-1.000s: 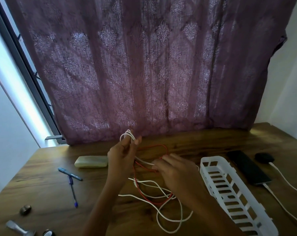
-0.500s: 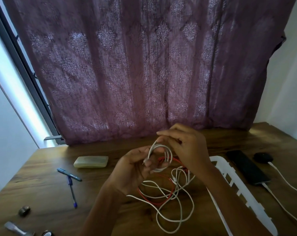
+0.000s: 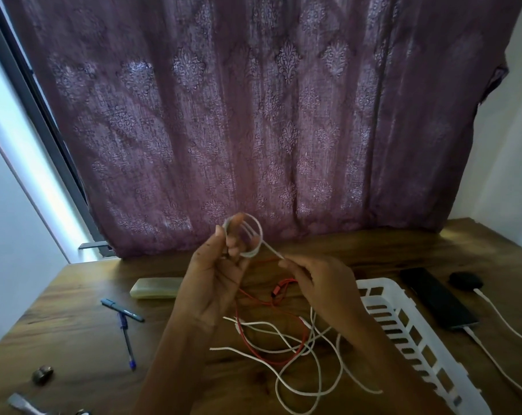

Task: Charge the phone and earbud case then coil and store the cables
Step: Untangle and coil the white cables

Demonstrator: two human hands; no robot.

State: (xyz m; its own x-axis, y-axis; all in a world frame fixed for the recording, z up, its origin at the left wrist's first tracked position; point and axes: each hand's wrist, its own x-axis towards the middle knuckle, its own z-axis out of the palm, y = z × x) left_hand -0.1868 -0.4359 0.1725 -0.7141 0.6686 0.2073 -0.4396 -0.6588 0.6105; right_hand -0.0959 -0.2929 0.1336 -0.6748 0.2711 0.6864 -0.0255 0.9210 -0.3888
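My left hand (image 3: 214, 277) holds a small coil of white cable (image 3: 255, 235) raised above the wooden table (image 3: 74, 339), loops round its fingers. My right hand (image 3: 322, 283) pinches the same white cable just right of the coil. The loose rest of the white cable (image 3: 295, 381) lies tangled on the table below, crossed with a red cable (image 3: 271, 304). At the right, a black phone (image 3: 436, 298) and a black earbud case (image 3: 466, 281) each have a white charging cable (image 3: 499, 319) plugged in.
A white slotted basket (image 3: 418, 339) lies between my right arm and the phone. On the left are a pale green case (image 3: 155, 287), two blue pens (image 3: 125, 324) and small metal pieces (image 3: 42, 374). A purple curtain hangs behind the table.
My right hand came down off the coil and moved right, drawing the white cable out. My left hand lifted the coil higher. The view shifted slightly.
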